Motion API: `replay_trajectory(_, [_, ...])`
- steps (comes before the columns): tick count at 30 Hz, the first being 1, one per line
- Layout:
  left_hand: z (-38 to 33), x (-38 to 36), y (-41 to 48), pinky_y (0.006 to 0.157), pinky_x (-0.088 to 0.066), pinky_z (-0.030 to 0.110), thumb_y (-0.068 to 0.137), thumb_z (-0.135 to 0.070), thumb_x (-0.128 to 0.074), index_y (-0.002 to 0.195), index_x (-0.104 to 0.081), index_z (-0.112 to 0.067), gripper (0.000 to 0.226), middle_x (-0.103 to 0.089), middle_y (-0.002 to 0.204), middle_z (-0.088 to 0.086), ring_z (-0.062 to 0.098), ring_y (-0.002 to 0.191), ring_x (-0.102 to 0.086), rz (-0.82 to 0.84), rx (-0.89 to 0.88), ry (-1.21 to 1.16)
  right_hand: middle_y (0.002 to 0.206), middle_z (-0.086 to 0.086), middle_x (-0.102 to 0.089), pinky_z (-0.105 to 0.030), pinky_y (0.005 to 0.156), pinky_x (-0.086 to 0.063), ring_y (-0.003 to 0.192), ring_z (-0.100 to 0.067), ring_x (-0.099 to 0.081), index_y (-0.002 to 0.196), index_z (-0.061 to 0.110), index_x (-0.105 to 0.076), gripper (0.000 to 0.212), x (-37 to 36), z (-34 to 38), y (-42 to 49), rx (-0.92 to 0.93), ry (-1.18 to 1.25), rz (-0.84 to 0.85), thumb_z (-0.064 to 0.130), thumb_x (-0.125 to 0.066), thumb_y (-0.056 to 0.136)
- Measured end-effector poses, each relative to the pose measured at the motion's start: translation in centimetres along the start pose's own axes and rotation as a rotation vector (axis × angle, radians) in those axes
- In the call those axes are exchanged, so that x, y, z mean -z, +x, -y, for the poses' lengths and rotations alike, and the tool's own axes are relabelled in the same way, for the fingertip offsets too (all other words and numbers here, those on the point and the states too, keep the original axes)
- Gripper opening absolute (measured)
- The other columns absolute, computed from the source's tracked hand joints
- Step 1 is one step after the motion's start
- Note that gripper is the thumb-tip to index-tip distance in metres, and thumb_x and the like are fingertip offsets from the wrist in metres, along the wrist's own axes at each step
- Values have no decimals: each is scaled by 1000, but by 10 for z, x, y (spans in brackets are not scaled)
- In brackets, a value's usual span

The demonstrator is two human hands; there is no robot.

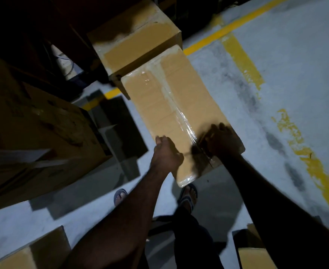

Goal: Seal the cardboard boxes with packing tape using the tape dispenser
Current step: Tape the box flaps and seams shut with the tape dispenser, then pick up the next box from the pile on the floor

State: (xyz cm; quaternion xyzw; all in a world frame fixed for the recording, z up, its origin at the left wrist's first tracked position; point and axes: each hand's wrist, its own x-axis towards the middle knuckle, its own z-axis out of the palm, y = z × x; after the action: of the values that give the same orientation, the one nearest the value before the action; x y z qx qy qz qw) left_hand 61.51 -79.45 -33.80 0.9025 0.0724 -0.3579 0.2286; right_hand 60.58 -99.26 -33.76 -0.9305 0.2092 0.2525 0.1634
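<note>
I steady the box [159,105] before my feet [187,195], its far end touching a 2nd box [138,39]. My left hand [166,152] curls its fingers over the near left edge. My right hand [222,141] sits at the near end of the tape [176,111] on the centre seam; blur hides its fingers and any dispenser. Best to pull straight, press flat and tear cleanly. I count 5 boxes, 1 seam strip, 2 hands.
</note>
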Motion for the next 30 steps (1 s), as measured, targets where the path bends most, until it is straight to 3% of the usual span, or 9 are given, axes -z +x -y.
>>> replay_trajectory(3, [3,30,-25,102,-44,37,92,-30,-69,146,-37,-9,67,-4,169,13,37,136,-49,16,-27,-8,121,-11,-55,-51,90,-52,115,-35,-55,123,16,-52,39,11,33,-16,119,-5,40,37,-54,91])
replay_trajectory(6, [26,61,-62,113,-37,35,97,-33,-66,156,-33,-13,71,1,171,5,29,146,-38,13,-36,-129,108,-14,-60,-52,81,-57,101,-37,-61,117,12,-54,39,26,74,-44,266,8,30,41,-54,90])
replay_trajectory(10, [84,103,-118,115,-36,37,100,-34,-62,159,-31,-14,69,-1,171,5,27,146,-39,-96,0,-264,135,-21,-53,-52,102,-45,127,-39,-49,135,7,-53,48,38,154,-101,425,-10,132,35,-57,96])
replay_trajectory(14, [158,147,-167,112,-35,32,103,-33,-58,160,-27,-14,68,-4,171,3,27,148,-36,-228,71,-360,149,-18,-46,-48,111,-38,140,-33,-39,146,9,-45,57,21,240,-162,639,-60,201,40,-54,99])
replay_trajectory(17, [222,174,-204,109,-40,34,103,-32,-58,155,-36,-13,60,-34,162,10,30,141,-45,-312,162,-466,155,-17,-39,-47,112,-36,143,-32,-36,151,11,-40,59,6,311,-214,768,-102,247,41,-50,101])
replay_trajectory(19, [265,187,-227,105,-46,40,103,-36,-55,146,-45,-9,51,-55,143,15,32,128,-55,-337,254,-558,148,-18,-47,-44,107,-41,137,-34,-43,144,7,-49,54,-7,355,-249,829,-109,287,41,-51,101])
replay_trajectory(22, [328,201,-271,106,-42,35,105,-42,-50,157,-32,-12,63,-48,153,13,30,137,-49,-374,328,-646,125,-17,-65,-39,91,-50,118,-35,-60,125,11,-64,47,-39,408,-297,877,-157,395,48,-49,101])
replay_trajectory(26, [412,206,-329,97,-45,33,103,-51,-47,161,-26,-22,68,-54,148,13,32,132,-54,-543,436,-721,150,-11,-49,-34,108,-40,137,-27,-47,151,12,-42,61,-79,469,-367,1035,-187,503,51,-42,103])
replay_trajectory(30, [486,214,-387,95,-45,31,103,-53,-48,159,-32,-26,65,-54,150,7,27,132,-54,-730,535,-838,160,-8,-34,-30,115,-29,147,-23,-33,155,16,-35,64,-116,533,-438,1182,-172,560,53,-41,103])
